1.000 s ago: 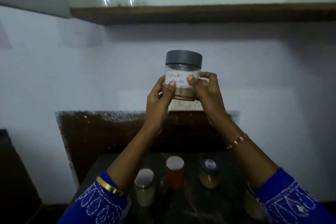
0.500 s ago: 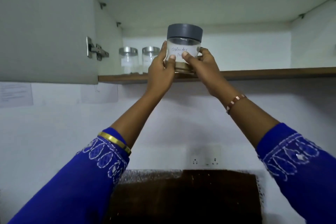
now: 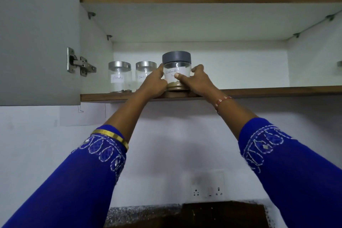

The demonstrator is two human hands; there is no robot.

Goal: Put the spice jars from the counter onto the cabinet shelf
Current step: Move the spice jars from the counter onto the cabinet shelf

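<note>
Jar (image 3: 176, 72) now down on shelf (image 3: 259, 91), left hand (image 3: 155, 84), right hand (image 3: 196, 80) grip holding it

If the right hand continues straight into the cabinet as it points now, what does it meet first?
Probably only the cabinet's white back wall. The right hand grips the grey-lidded coriander jar and points inward; the shelf behind looks free, though depth is unclear.

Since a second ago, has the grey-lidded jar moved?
Yes. The grey-lidded jar has gone up from below the shelf onto it, beside the silver-lidded jars.
</note>
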